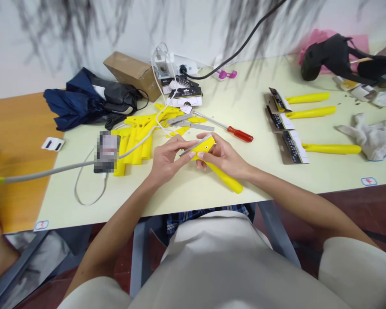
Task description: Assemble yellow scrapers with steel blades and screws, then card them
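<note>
Both hands meet near the table's front edge on one yellow-handled scraper (225, 177). A thin metal blade lies along its head, and a small screw or hole shows in the yellow plastic. My left hand (166, 161) pinches the blade side with thumb and fingers. My right hand (227, 158) is closed round the head, while the handle slants down to the right below it. Just behind are loose metal blades (199, 126) and a screwdriver (239, 134) with a red handle. Left of my hands, several yellow scraper handles (137, 141) lie in a pile.
Three scrapers with black-and-white card sleeves (295, 147) lie at the right, near a white glove (373, 135). Small boxes (186, 95), a power strip (189, 65), a carton (133, 73) and a dark blue umbrella (80, 101) stand behind. A grey cable (51, 172) crosses the left side.
</note>
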The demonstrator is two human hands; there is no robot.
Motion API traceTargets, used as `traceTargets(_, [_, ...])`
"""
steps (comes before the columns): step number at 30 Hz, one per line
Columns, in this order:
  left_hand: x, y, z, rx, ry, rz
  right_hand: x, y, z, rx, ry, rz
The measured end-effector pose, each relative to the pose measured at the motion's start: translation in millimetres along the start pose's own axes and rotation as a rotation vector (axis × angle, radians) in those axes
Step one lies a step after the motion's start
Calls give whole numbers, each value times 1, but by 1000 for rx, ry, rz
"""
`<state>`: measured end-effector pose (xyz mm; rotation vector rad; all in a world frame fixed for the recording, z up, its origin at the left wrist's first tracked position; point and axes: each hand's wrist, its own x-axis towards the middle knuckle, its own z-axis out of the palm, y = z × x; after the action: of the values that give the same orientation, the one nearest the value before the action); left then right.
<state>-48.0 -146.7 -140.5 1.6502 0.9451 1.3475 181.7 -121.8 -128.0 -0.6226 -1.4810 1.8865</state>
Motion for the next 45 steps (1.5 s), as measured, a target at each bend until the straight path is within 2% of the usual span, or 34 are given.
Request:
traceTargets(11, [5, -2, -2, -43, -54, -194, 2, -3, -7, -31, 30, 11])
traceTargets(16, [26, 14, -8, 1, -73, -306, 8, -12, -14, -39, 64, -43])
traceTargets(22, [59, 48, -14, 109, -44, -243, 31, -27, -22, 60, 123, -187])
traceTargets(26, [74, 57, -17, 107, 6, -248, 44, -34, -22, 104, 168, -155])
traceTargets(31, [77, 48, -17, 16, 3, -341, 44, -38, -27, 213, 128, -1])
traceTargets(35, [77, 37, -11, -7, 63, -338, 35, -37, -33, 138, 83, 99])
traceTargets(42, [81, 15, 16, -86, 100, -375, 19, -34, -46, 95, 85, 32])
traceTargets(45, [81, 7, 16, -47, 26, -335, 17, -31, -50, 102, 111, 20])
